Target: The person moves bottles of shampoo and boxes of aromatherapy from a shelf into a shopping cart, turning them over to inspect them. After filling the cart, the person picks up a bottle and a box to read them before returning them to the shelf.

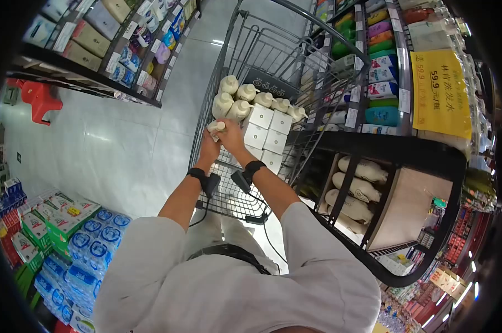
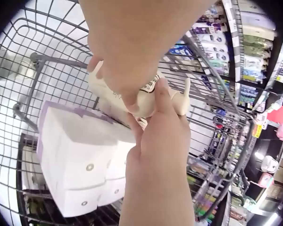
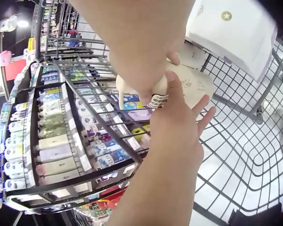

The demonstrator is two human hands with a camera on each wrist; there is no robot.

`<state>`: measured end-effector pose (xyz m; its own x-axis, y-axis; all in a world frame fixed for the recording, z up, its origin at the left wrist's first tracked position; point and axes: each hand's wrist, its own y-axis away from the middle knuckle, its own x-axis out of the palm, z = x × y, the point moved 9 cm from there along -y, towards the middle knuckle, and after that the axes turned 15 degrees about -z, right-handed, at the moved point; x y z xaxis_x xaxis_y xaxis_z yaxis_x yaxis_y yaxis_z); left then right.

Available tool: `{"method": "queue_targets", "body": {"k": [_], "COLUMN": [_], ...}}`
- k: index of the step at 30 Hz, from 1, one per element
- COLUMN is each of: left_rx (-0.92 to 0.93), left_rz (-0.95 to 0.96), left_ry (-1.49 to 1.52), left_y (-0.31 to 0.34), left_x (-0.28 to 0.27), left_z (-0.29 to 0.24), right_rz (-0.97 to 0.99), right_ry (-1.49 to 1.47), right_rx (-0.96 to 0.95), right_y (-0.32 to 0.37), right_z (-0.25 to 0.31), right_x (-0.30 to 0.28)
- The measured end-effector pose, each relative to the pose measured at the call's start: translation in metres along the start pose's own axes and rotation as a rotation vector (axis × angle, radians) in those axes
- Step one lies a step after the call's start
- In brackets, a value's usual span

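Both hands hold one cream pump bottle [image 2: 144, 101] inside the shopping cart, just above its near left part. My left hand [image 2: 167, 132] grips it close to the pump end, thumb along the side. The right hand [image 3: 172, 120] has its thumb and fingers around the body, beside a dark printed label. In the head view the left hand [image 1: 208, 149] and right hand [image 1: 232, 136] meet at the bottle's top. Several similar pump bottles [image 1: 240, 109] stand behind it in the cart. White boxes with a small round mark [image 1: 255, 136] are stacked to the right.
The wire cart [image 1: 237, 206] stands in front of the body. Shelves of bottled products [image 1: 381, 72] line its right side, with a yellow price sign [image 1: 442, 91]. Another shelf [image 1: 123, 50] is at the upper left. Shrink-wrapped water packs [image 1: 98, 236] and a red stool [image 1: 40, 101] are on the left.
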<state>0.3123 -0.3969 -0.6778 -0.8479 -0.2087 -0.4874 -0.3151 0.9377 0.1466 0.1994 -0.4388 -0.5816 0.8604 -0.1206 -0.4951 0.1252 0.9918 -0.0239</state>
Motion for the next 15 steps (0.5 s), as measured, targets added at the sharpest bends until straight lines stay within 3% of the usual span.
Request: {"method": "queue_targets", "body": {"k": [4,6,9,10,12,15], "left_rx": [-0.174,-0.356,-0.471,-0.611,-0.629,-0.640], "left_rz": [0.084,0.137,0.118,0.134,0.144,0.167], "left_ry": [-0.202,0.028,0.071,0.184,0.228,0.325], "left_y": [-0.019,-0.025,-0.027,-0.024,-0.028,-0.032], "left_x": [0.032,0.055,0.026,0.026,0.031,0.036], "left_z": [0.057,0.091,0.013,0.003,0.007,0.020], "right_rz": [-0.012,-0.024,-0.029,-0.036,-0.048,-0.072], "right_ry": [0.025,0.051,0.075,0.078,-0.085,-0.295], "right_rx": [0.027,0.045,0.013,0.030,0.018,0.035], "right_y": [-0.011,-0.015,-0.027,-0.025,-0.031,-0.023], "right_z": [-0.025,-0.035,-0.032,-0.042,-0.056,-0.033], "right_x": [0.026,0.031,0.021,0.021,0.022,-0.017]}}
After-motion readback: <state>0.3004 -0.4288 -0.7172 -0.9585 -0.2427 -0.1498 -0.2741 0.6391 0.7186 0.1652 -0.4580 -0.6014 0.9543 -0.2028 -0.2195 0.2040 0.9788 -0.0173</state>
